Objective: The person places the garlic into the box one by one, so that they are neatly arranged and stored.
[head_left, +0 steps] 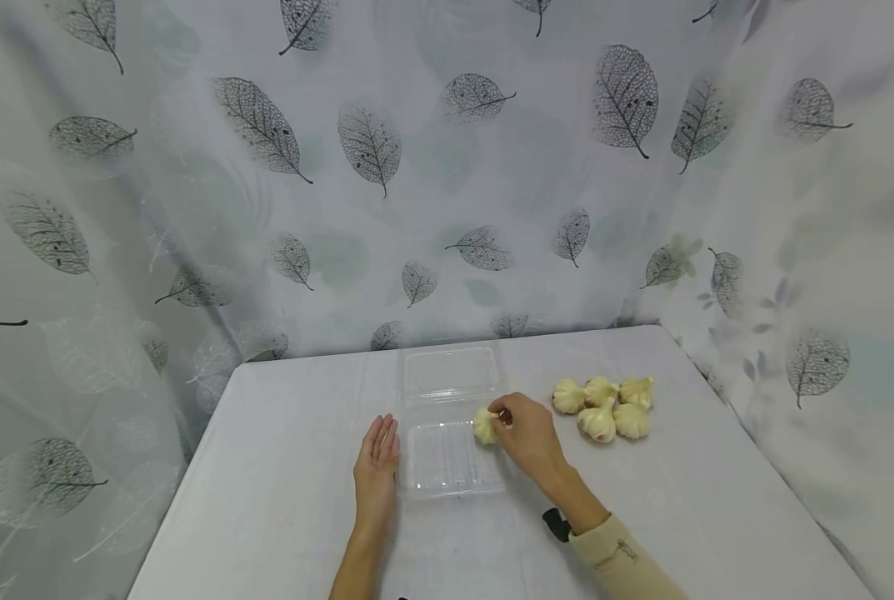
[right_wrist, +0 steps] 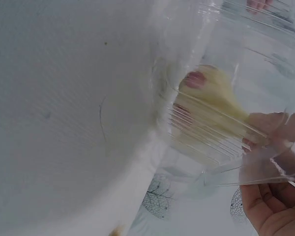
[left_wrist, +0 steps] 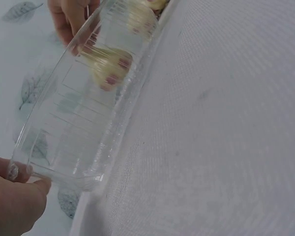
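A clear plastic clamshell container (head_left: 454, 482) lies with its lid folded back on the white-covered table. My right hand (head_left: 531, 437) pinches a pale garlic bulb (head_left: 484, 426) by its stem, over the right side of the container's base. Through the clear wall the right wrist view shows the bulb (right_wrist: 206, 105) with reddish patches at its root end. My left hand (head_left: 377, 475) rests along the container's left edge, fingers fairly straight. In the left wrist view the left thumb and a finger (left_wrist: 14, 169) touch the rim at a corner.
Several more garlic bulbs (head_left: 599, 422) sit in a cluster on the table (head_left: 282, 467) to the right of the container. A leaf-patterned curtain (head_left: 432, 183) hangs behind and beside the table. A dark band (head_left: 556, 525) is around the right wrist.
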`<state>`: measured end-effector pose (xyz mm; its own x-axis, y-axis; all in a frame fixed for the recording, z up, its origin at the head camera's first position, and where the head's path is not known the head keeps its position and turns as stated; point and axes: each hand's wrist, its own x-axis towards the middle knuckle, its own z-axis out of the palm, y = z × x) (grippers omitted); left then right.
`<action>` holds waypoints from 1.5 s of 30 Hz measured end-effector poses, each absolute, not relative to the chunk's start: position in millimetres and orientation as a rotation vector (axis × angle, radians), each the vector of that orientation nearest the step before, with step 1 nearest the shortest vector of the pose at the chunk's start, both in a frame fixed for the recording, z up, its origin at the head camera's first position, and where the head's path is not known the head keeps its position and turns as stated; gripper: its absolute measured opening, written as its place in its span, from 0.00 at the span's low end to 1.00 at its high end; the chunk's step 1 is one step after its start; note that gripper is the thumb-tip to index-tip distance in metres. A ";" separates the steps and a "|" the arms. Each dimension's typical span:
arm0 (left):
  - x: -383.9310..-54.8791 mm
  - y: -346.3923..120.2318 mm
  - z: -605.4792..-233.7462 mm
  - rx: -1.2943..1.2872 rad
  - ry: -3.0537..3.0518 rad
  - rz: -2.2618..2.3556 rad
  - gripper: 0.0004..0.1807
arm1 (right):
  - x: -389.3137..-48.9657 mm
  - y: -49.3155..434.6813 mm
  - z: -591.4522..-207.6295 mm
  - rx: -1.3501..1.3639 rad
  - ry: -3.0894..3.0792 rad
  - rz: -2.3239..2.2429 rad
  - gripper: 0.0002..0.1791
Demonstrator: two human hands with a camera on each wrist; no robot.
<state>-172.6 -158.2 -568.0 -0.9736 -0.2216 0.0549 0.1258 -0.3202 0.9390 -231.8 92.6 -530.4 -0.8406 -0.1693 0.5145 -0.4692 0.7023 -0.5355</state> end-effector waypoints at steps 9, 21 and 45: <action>-173.2 -157.8 -569.0 0.138 -1.709 -2.369 0.34 | -235.0 91.9 -536.3 0.478 -2.510 0.942 0.09; -172.1 -157.2 -569.4 0.138 -1.731 -2.343 0.33 | -231.6 92.4 -531.8 0.466 -2.506 0.947 0.14; -170.7 -157.4 -566.6 0.142 -1.777 -2.354 0.32 | -223.5 130.2 -508.6 0.311 -2.353 0.931 0.11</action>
